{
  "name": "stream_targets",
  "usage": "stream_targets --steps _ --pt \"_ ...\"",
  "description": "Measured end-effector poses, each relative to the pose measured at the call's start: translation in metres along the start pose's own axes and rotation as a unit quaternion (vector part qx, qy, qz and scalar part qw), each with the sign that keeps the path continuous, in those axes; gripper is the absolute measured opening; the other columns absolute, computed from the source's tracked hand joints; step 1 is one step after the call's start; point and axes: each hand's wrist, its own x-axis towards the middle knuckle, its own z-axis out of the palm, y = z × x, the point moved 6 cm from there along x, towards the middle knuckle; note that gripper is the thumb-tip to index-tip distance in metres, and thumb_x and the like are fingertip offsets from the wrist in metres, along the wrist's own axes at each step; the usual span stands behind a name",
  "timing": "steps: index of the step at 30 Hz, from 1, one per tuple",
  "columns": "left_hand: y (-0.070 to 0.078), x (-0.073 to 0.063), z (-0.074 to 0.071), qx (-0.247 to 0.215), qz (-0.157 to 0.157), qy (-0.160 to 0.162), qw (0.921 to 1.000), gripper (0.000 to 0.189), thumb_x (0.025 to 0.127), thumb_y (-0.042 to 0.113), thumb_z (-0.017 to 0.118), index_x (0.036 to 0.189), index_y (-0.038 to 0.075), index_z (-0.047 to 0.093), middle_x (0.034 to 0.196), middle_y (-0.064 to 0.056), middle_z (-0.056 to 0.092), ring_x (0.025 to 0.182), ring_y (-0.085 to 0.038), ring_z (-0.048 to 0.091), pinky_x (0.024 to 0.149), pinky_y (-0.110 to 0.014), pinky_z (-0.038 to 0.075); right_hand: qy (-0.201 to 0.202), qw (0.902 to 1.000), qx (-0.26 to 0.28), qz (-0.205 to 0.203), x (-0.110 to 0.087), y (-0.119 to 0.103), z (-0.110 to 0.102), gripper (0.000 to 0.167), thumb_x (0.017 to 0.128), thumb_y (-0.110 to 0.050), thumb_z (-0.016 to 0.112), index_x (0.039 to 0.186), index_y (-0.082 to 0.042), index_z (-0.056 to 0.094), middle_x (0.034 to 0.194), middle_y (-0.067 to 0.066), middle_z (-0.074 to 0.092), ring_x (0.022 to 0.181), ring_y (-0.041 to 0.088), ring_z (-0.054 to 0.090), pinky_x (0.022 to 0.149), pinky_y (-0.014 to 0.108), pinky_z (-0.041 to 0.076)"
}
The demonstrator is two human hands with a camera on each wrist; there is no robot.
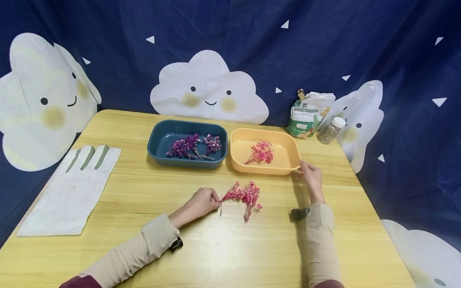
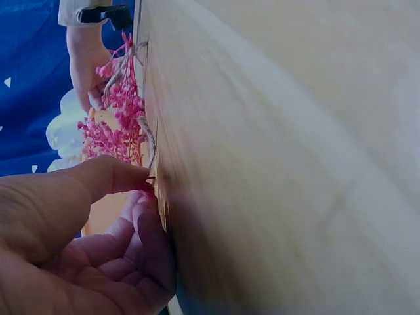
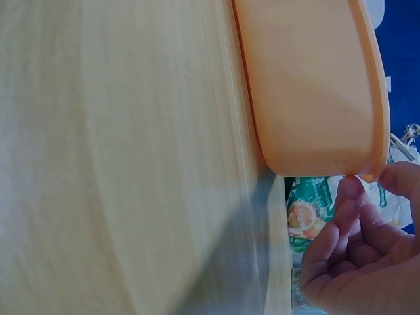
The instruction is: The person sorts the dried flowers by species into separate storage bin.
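Observation:
On the table in the head view lie pink dried flowers, at least two small sprigs with twine near the stems. My left hand pinches the stem end of one sprig between thumb and forefinger; the left wrist view shows the same pinch, close to the tabletop. Beyond them stands a yellow-orange plastic tub with a pink sprig lying inside. My right hand pinches the rim of this tub at its near right corner, thumb above and fingers below in the right wrist view.
Left of the yellow-orange tub stands a dark blue tub holding purple dried flowers. White gloves lie at the table's left. A green-and-white bag and a white-capped jar stand at the back right. A cloud-print curtain hangs behind.

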Motion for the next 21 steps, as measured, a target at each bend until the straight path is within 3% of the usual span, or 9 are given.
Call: stream_targets --steps 11,16,21 --pt "0.009 0.003 -0.005 -0.066 0.057 0.020 0.9960 0.005 0.081 0.008 0.069 0.078 0.005 0.067 0.068 0.001 0.064 0.060 -0.005 0.055 0.057 -0.019 0.049 0.001 1.0000 0.001 -0.001 0.002 0.003 0.000 0.049 0.096 -0.037 0.053 0.116 0.007 0.060 0.076 -0.007 0.060 0.074 0.012 0.054 0.076 0.023 0.047" --pt "0.019 0.006 -0.011 -0.102 0.053 0.028 0.9930 0.004 0.082 0.007 0.069 0.082 0.003 0.067 0.071 -0.001 0.064 0.060 -0.007 0.057 0.058 -0.020 0.051 0.004 1.0000 0.001 -0.004 0.002 0.004 0.000 0.049 0.095 -0.038 0.053 0.115 0.007 0.060 0.073 -0.010 0.059 0.076 0.012 0.054 0.076 0.023 0.047" --pt "0.030 0.012 -0.020 -0.106 0.054 0.047 0.9918 0.004 0.081 0.007 0.069 0.084 0.004 0.068 0.073 -0.002 0.065 0.063 -0.008 0.057 0.061 -0.019 0.051 0.011 0.9999 0.005 -0.008 0.001 0.003 0.000 0.048 0.095 -0.036 0.054 0.113 0.008 0.061 0.073 -0.010 0.059 0.073 0.011 0.054 0.073 0.021 0.047"
